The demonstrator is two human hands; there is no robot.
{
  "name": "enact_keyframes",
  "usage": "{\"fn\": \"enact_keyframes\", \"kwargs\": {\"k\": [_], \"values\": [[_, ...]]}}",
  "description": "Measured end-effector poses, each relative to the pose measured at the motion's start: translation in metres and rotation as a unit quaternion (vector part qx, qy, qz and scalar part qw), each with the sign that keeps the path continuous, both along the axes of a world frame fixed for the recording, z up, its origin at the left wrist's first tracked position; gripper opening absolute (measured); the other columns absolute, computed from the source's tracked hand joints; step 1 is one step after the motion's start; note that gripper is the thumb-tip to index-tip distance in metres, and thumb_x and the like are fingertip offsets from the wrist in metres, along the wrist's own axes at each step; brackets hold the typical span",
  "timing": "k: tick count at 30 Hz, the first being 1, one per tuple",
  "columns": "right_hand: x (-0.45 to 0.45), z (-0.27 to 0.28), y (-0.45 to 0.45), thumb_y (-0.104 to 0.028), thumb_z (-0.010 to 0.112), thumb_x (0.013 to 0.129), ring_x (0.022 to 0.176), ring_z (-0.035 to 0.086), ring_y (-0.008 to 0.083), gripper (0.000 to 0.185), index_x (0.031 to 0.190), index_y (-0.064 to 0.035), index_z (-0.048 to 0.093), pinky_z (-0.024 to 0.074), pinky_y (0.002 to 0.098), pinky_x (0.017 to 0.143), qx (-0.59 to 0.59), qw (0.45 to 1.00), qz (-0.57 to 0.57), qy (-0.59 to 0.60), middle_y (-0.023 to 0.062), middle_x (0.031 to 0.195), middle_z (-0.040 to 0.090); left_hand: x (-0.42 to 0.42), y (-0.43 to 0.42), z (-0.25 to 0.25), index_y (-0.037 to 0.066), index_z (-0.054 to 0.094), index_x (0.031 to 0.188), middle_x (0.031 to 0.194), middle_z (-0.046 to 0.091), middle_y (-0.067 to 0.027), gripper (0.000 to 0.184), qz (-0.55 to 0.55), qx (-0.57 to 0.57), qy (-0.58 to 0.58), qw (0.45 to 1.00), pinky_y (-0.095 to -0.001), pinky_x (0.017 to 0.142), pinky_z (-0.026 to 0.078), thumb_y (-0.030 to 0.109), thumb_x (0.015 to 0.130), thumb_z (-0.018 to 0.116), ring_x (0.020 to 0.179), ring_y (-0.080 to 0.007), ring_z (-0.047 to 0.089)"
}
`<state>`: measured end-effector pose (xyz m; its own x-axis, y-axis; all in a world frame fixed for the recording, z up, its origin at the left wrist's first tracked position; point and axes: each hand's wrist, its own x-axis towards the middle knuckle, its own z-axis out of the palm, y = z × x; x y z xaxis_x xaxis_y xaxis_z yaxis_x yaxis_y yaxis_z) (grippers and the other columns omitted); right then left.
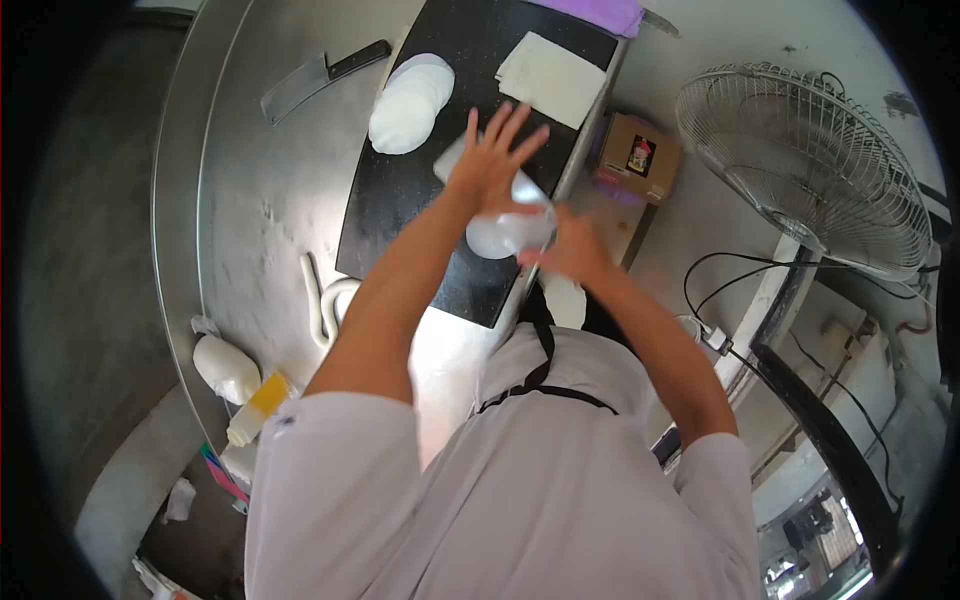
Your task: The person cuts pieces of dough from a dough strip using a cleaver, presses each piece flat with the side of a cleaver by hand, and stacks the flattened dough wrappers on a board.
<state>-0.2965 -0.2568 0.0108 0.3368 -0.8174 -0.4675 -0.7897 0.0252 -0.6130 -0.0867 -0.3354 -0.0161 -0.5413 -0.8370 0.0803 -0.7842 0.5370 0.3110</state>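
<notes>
Two hands working: my left hand (488, 175) splays wide over the silver roller (452, 159), my right hand (575, 245) at the white disc (490, 238), grip too blurred to tell.

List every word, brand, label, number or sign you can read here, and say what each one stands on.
No word or number can be read in this picture.
Cardboard box: it bears a dark picture label; any lettering there is too small and blurred to read.
Cleaver: no marking can be made out.
Squeeze bottle: no lettering can be made out.
</notes>
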Motion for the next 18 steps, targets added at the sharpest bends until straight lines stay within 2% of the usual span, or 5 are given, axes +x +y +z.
{"fn": "enact_keyframes", "kwargs": {"k": [3,5,11,15,18], "values": [[-0.018,-0.019,0.058,-0.065,0.084,0.066,0.097,0.069,0.0487,0.094,0.121,0.0057,0.055,0.0569,0.0533,0.084,0.007,1.0,0.024,0.002,0.0317,0.107,0.069,-0.02,0.069,0.002,0.027,0.034,0.159,0.17,0.013,-0.0154,0.113,-0.041,0.097,-0.045,0.993,-0.0805,0.111,0.006,0.082,0.065,0.066,0.154,-0.0433,0.013],[-0.044,-0.036,0.064,-0.066,0.084,0.065,0.092,0.069,0.0497,0.103,0.132,0.0027,0.048,0.0565,0.053,0.081,-0.133,0.99,0.031,-0.017,0.028,0.097,0.07,-0.033,0.06,-0.005,0.027,0.037,0.157,0.169,0.016,-0.0165,0.114,-0.03,0.088,-0.02,0.995,-0.0828,0.108,0.006,0.083,0.063,0.067,0.154,-0.0444,0.014],[-0.034,-0.004,-0.057,-0.07,0.082,0.063,0.088,0.071,0.0471,0.103,0.123,0.0078,0.052,0.0577,0.0533,0.078,-0.046,0.987,0.151,-0.025,0.0312,0.09,0.07,-0.018,0.0,0.01,0.023,0.032,0.159,0.168,0.016,-0.0186,0.12,0.165,-0.01,-0.048,0.985,-0.0779,0.112,0.01,0.081,0.061,0.07,0.152,-0.0436,0.017],[-0.032,-0.011,-0.006,-0.066,0.085,0.062,0.1,0.067,0.0527,0.099,0.12,0.0076,0.054,0.0551,0.0547,0.089,0.028,0.991,0.13,-0.018,0.0343,0.106,0.067,-0.013,0.044,-0.005,0.024,0.03,0.16,0.169,0.012,-0.0184,0.121,0.087,0.024,-0.046,0.995,-0.0796,0.111,0.006,0.085,0.062,0.066,0.155,-0.0438,0.01],[-0.057,-0.037,0.013,-0.069,0.083,0.064,0.095,0.067,0.0515,0.096,0.118,0.004,0.053,0.0546,0.0534,0.081,-0.142,0.981,0.127,0.017,0.0324,0.093,0.067,-0.038,0.043,-0.002,0.025,0.034,0.159,0.169,0.015,-0.018,0.116,0.081,0.025,-0.042,0.996,-0.0821,0.108,0.005,0.087,0.065,0.062,0.154,-0.0447,0.011]]}}
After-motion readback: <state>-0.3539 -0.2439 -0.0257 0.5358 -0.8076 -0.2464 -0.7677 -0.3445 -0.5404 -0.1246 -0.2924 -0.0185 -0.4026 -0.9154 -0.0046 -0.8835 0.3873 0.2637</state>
